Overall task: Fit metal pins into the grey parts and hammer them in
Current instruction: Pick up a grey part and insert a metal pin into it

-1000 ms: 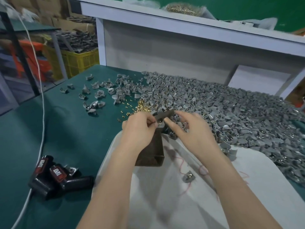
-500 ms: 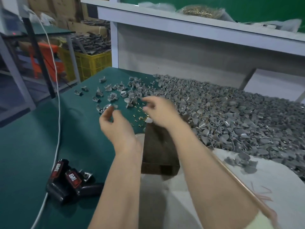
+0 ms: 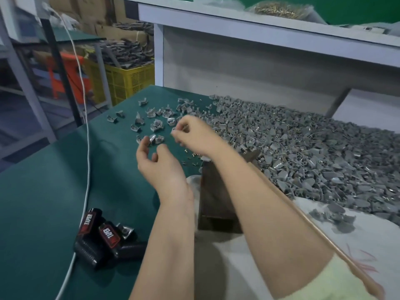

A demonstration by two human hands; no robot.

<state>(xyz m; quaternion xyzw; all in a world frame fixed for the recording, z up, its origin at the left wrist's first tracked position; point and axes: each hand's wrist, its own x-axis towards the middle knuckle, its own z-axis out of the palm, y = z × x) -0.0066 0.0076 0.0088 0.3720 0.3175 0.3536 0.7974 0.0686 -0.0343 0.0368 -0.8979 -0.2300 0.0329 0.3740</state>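
A big heap of grey parts (image 3: 307,152) covers the right of the green table (image 3: 43,191). Several loose grey parts (image 3: 155,125) lie scattered to its left. Small brass pins (image 3: 190,155) lie on the green top below my right hand (image 3: 194,135). That hand hovers over the scattered parts with its fingers curled and the tips pinched on something small and blurred. My left hand (image 3: 160,163) is palm up with loosely curled fingers and holds nothing; its fingertips are next to a grey part (image 3: 152,138). A dark metal block (image 3: 214,195) stands under my right forearm.
A wooden handle (image 3: 307,221) runs along the far side of my right forearm over a white cloth (image 3: 238,269). Black and red tools (image 3: 104,237) and a white cable (image 3: 87,152) lie at the left. A shelf (image 3: 259,29) overhangs the back, with a yellow crate (image 3: 129,79) beyond.
Both hands left the dark block and swung left over the scattered parts. The grey part they held on the block is gone from it. The view turned left.
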